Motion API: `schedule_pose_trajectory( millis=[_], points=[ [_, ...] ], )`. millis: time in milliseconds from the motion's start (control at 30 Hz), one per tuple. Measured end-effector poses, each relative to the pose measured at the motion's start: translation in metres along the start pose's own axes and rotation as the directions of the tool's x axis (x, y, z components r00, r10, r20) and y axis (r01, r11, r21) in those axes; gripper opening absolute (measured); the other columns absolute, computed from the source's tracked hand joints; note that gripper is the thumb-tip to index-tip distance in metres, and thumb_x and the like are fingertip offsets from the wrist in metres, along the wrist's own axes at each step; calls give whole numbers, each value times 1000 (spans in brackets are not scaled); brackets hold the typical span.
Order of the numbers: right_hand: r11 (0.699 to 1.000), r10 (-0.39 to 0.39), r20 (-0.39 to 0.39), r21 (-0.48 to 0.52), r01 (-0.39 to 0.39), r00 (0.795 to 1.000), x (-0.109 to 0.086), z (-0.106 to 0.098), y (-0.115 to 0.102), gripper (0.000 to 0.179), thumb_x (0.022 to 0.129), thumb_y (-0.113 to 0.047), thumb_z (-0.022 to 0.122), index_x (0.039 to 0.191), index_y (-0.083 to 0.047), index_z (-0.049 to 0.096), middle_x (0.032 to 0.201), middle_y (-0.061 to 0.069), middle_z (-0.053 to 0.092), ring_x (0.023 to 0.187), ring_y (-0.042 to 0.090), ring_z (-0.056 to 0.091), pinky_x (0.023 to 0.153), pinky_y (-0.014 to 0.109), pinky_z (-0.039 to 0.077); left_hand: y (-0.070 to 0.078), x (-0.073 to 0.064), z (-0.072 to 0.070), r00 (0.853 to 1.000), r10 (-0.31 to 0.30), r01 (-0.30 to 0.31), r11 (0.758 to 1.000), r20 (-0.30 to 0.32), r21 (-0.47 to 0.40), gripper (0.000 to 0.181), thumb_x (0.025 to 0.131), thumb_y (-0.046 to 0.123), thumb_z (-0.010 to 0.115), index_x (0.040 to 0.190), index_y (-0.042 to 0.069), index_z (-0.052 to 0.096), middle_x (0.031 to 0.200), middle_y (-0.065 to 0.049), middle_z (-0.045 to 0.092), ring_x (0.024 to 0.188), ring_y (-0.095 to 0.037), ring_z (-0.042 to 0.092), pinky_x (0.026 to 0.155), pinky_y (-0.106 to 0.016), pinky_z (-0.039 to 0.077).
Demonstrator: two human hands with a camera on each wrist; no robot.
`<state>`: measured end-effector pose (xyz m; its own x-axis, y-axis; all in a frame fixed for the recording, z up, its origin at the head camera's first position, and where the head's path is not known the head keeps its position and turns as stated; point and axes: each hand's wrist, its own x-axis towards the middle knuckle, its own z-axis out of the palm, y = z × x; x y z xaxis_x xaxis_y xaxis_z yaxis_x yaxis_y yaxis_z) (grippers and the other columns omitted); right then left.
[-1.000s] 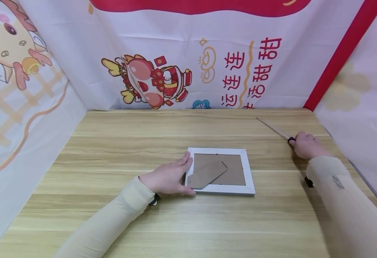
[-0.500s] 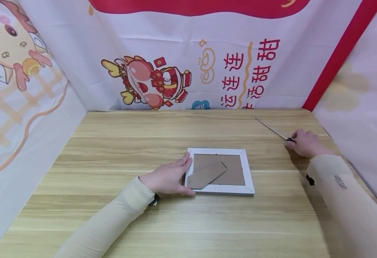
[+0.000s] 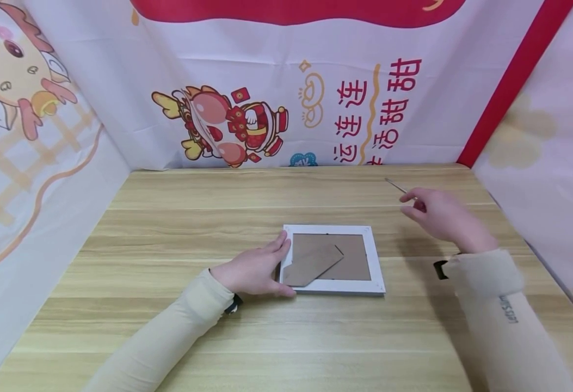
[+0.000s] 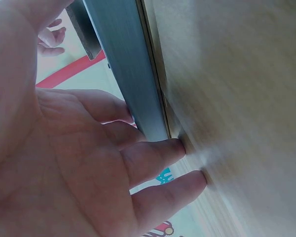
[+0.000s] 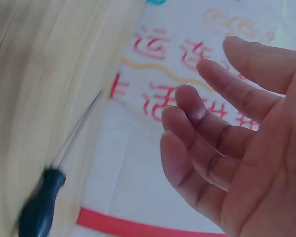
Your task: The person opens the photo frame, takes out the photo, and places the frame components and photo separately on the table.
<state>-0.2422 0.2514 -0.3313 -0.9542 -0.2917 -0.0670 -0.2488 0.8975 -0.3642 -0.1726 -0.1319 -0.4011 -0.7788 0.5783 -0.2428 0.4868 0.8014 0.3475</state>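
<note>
A picture frame (image 3: 377, 267) lies face down on the wooden table, its white back border around a brown backing board (image 3: 357, 253). Its brown stand flap (image 3: 310, 267) lies slantwise over the board. My left hand (image 3: 254, 270) rests at the frame's left side, thumb by the near corner, fingers spread along the edge; in the left wrist view some fingertips touch the table. My right hand (image 3: 440, 220) hovers over the table's right part with loosely bent fingers and nothing in them. In the right wrist view a screwdriver (image 5: 42, 202) with a black handle lies apart from that hand.
The wooden table (image 3: 193, 212) meets a white printed cloth (image 3: 266, 43) along its back edge. More printed cloth hangs on both sides. In the head view the right hand hides the screwdriver's handle.
My right hand has let go of the screwdriver's handle and moved left, with the screwdriver staying on the table. The left hand and the frame have kept their places.
</note>
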Motion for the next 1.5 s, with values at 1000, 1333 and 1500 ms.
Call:
schedule_pose_trajectory(
  millis=[1000,1333,1500],
  points=[
    [992,-123,128,3,124,984,-3,74,-38,59,94,-19,69,142,6,46,110,22,59,93,30,60,80,47,52,1,0,0,1000,-13,13,1000,8,-1,114,80,66,69,157,2,15,164,-14,0,145,-29,25,110,-41,36],
    [998,-56,199,1,57,978,0,76,-39,71,99,-27,63,149,11,30,114,23,63,96,28,58,88,50,49,-1,1,1,1000,-16,16,1000,7,7,115,80,67,69,157,3,14,164,-13,-2,146,-27,22,111,-41,35],
    [1000,-10,192,19,6,981,-1,76,-42,64,100,-34,60,141,11,42,111,23,63,93,29,58,82,48,50,-4,1,2,1000,7,-7,1000,4,-19,117,79,69,69,157,3,13,164,-13,-3,147,-27,19,112,-42,32]
  ],
)
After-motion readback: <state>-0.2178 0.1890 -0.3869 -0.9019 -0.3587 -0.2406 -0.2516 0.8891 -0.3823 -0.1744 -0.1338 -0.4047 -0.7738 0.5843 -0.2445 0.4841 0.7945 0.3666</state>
